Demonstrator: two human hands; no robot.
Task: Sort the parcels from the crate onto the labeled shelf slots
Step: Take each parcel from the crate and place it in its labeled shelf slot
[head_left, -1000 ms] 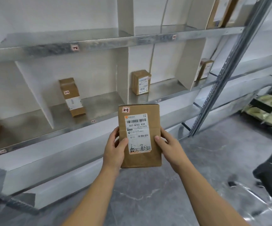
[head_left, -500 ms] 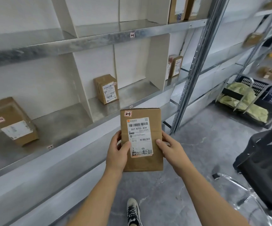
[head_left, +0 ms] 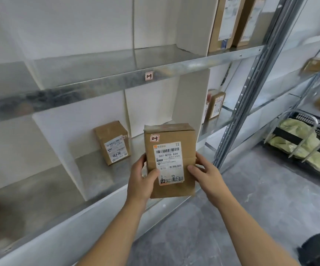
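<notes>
left hand (head_left: 141, 180) and right hand (head_left: 206, 174) gripping upright parcel (head_left: 169, 160), before shelf (head_left: 97, 89)

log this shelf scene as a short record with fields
held item: cardboard parcel, handwritten tag 2-3, label 507-N705 A34
hands: left hand and right hand grip its sides, thumbs on front
position: upright, in front of the lower shelf, not yet set down
slot behind: smaller parcel standing on the shelf
label above: shelf tag reads 1-3
</notes>
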